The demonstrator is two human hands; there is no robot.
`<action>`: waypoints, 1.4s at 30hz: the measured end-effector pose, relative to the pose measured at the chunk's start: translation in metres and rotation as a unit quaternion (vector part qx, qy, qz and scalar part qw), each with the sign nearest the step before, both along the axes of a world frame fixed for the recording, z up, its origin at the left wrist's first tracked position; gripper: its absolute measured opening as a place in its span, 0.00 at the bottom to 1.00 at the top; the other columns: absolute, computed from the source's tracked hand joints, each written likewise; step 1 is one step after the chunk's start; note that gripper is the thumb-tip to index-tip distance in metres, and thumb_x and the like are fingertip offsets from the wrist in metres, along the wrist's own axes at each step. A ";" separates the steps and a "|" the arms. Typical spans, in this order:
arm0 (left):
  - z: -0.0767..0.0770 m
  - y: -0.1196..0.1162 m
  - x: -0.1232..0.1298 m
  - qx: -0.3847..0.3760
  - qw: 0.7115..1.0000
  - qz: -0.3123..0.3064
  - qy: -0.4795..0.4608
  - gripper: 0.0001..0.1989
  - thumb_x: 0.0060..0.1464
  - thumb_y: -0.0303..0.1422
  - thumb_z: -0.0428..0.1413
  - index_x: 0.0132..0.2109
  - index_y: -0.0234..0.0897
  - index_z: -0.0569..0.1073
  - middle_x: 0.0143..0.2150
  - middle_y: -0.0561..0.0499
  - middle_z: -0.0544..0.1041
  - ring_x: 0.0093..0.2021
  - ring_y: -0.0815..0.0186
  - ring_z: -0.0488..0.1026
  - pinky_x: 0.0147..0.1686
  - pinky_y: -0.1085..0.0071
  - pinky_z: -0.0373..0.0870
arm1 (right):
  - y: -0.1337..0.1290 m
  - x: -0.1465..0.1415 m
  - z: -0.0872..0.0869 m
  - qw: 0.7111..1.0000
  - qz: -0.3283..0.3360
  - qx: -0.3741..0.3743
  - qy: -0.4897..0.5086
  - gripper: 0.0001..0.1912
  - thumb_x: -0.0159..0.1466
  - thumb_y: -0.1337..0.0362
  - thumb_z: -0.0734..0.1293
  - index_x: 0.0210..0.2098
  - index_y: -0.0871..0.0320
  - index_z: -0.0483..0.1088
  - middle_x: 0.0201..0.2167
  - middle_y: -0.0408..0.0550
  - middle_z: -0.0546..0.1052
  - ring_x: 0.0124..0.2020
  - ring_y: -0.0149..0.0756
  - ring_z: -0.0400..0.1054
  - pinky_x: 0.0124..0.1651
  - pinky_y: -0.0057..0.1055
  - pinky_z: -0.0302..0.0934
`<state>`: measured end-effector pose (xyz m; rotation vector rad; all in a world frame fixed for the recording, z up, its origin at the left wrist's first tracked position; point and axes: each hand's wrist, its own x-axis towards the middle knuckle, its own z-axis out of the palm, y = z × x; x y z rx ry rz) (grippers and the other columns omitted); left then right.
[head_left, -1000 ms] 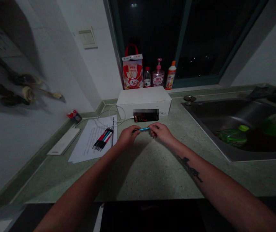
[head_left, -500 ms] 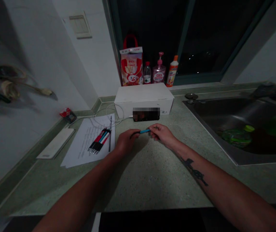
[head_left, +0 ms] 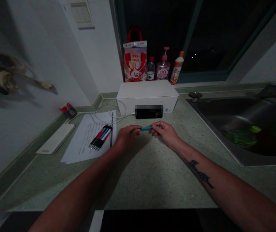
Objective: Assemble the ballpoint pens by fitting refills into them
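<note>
A blue pen is held level above the counter between my two hands. My left hand pinches its dark end. Around the other end are the closed fingers of my right hand. Several pens in red, blue, white and black lie side by side on printed paper sheets, left of my left hand. Behind the held pen, a black phone leans against a white box, with a white cable plugged in.
The sink, holding green items, is at the right. A red bag and bottles stand behind the box. A white flat object and a small red packet lie at the left. The counter's front edge is near me.
The view has shifted slightly. My right hand's fingers have moved over more of the blue pen's right end, and both hands still hold it.
</note>
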<state>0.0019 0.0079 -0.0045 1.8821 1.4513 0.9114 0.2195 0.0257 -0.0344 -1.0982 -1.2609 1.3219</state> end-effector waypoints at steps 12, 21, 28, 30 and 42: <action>-0.008 0.000 0.003 0.049 0.998 -0.026 -0.005 0.09 0.60 0.30 0.55 0.43 0.39 0.80 0.38 0.50 0.82 0.39 0.64 0.77 0.43 0.69 0.72 | -0.007 0.002 0.000 0.983 0.034 0.090 -0.154 0.18 0.64 0.48 0.66 0.31 0.57 0.74 0.21 0.42 0.73 0.21 0.30 0.63 0.26 0.29 0.57; -0.013 -0.003 0.005 0.037 0.999 -0.014 0.004 0.10 0.62 0.31 0.55 0.44 0.40 0.81 0.36 0.52 0.83 0.38 0.63 0.79 0.42 0.67 0.74 | -0.006 0.004 -0.002 0.949 0.018 0.197 -0.247 0.07 0.63 0.62 0.70 0.41 0.55 0.78 0.39 0.49 0.80 0.40 0.38 0.73 0.44 0.34 0.65; -0.015 -0.005 0.007 0.034 0.999 -0.007 -0.028 0.07 0.58 0.33 0.58 0.42 0.40 0.79 0.40 0.50 0.83 0.39 0.62 0.79 0.43 0.66 0.73 | -0.010 0.002 0.001 0.921 0.063 0.230 -0.308 0.09 0.69 0.63 0.66 0.40 0.55 0.79 0.38 0.49 0.80 0.40 0.38 0.74 0.46 0.36 0.65; -0.013 -0.006 0.007 0.001 1.000 0.005 -0.027 0.07 0.59 0.36 0.58 0.39 0.39 0.78 0.34 0.51 0.82 0.36 0.62 0.79 0.40 0.68 0.72 | -0.011 0.000 0.001 0.919 0.051 0.238 -0.309 0.06 0.66 0.64 0.69 0.41 0.55 0.78 0.38 0.49 0.79 0.41 0.38 0.74 0.45 0.35 0.65; -0.006 -0.008 0.007 -0.011 0.995 0.040 0.085 0.21 0.64 0.45 0.51 0.29 0.38 0.77 0.25 0.51 0.78 0.28 0.62 0.74 0.33 0.68 0.66 | -0.016 -0.001 0.006 0.892 0.087 0.245 -0.369 0.08 0.70 0.63 0.65 0.38 0.55 0.78 0.35 0.47 0.77 0.38 0.37 0.71 0.42 0.34 0.62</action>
